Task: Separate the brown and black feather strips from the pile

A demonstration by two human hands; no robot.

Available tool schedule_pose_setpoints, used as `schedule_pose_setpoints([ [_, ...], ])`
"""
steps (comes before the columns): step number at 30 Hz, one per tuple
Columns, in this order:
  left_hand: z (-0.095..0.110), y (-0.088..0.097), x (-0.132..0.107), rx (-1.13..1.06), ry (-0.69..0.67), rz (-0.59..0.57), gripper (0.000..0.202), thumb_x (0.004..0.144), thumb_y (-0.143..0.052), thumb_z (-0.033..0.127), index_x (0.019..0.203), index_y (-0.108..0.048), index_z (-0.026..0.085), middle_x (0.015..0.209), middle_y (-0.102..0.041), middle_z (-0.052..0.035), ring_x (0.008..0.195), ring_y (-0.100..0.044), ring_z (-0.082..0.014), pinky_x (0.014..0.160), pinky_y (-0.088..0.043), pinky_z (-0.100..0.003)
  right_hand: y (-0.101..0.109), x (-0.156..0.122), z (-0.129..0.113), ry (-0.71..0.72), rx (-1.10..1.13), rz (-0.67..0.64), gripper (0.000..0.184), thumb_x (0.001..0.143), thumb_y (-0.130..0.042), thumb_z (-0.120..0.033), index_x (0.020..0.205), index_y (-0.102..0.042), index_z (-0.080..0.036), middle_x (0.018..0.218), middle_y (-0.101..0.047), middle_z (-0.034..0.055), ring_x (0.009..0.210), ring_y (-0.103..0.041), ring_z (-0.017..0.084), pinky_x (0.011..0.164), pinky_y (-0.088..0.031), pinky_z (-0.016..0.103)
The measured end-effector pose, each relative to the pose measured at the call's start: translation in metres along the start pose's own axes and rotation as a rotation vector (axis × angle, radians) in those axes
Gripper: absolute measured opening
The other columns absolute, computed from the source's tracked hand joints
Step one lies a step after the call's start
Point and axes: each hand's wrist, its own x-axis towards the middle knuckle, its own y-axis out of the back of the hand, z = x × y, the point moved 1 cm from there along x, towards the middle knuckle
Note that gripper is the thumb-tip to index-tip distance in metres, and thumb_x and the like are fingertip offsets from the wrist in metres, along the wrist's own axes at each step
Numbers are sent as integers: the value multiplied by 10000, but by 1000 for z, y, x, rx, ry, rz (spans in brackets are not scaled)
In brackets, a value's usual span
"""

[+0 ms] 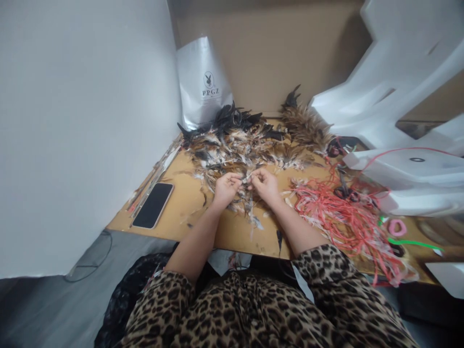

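Both hands meet at the near edge of a loose heap of brown, white and black feathers (pixel 232 140) on the wooden table. My left hand (pixel 227 188) is closed in a pinch on a small pale feather (pixel 245 180). From the other side my right hand (pixel 264 184) pinches the same spot, its fingertips almost touching the left ones. Below the hands, more small grey and white feathers (pixel 250 210) lie scattered on the tabletop. Fine detail between the fingers is too small to make out.
A phone (pixel 153 205) lies at the left of the table (pixel 184 212). Behind the feathers stands a silver bag (pixel 203 82). A tangle of red and pink strings (pixel 337 212), a pink ring (pixel 397 227) and a white sewing machine (pixel 409 164) are on the right. A white panel (pixel 90 121) borders the left.
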Motion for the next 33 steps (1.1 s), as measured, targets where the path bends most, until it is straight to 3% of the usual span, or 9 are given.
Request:
schedule_pose_setpoints([
  [6,8,-2,-2,-95,93,-64,351,624,-668,338,863,-621,86,700,-639,-62,623,-606,-130,534,-484,-239,7,-4,-10,135,-241,-19,147,751,-496,-303,775,-562,-174,608,-587,-4,516,-534,105,511,-410,219],
  [9,10,-2,-3,-80,135,-84,355,581,-708,328,831,-630,87,650,-635,-50,583,-592,-113,519,-472,-221,8,-8,-18,233,-377,-30,158,758,-500,-288,792,-604,-174,635,-602,6,558,-526,107,548,-401,223],
  [14,8,-1,-3,-119,171,-116,327,550,-728,308,779,-629,97,629,-625,-28,541,-568,-88,516,-461,-207,4,-12,-26,293,-372,-29,157,757,-513,-277,802,-631,-183,705,-627,24,636,-545,125,618,-411,246],
  [19,10,0,-2,-112,118,-20,295,536,-735,294,736,-623,109,615,-606,0,485,-516,-60,495,-439,-202,4,-9,-22,93,-72,44,192,720,-564,-353,743,-602,-166,664,-601,10,585,-516,112,588,-417,246],
  [23,14,-1,-4,-100,89,38,275,539,-734,287,722,-622,116,570,-588,18,468,-484,-44,484,-400,-183,5,-6,-20,-74,75,8,221,670,-610,-376,711,-595,-159,575,-563,-16,517,-477,93,542,-395,235],
  [30,16,-3,-6,-93,70,-16,277,517,-745,294,702,-630,122,593,-603,8,518,-507,-62,526,-413,-201,2,-7,-22,-135,126,-38,243,633,-645,-394,671,-575,-164,533,-543,-31,472,-446,77,483,-347,210],
  [33,15,-3,-6,-88,98,-83,305,522,-740,332,707,-631,116,586,-600,1,490,-483,-56,482,-393,-192,2,-6,-20,-184,196,-35,260,614,-658,-402,683,-578,-165,517,-535,-36,451,-438,70,462,-343,203],
])
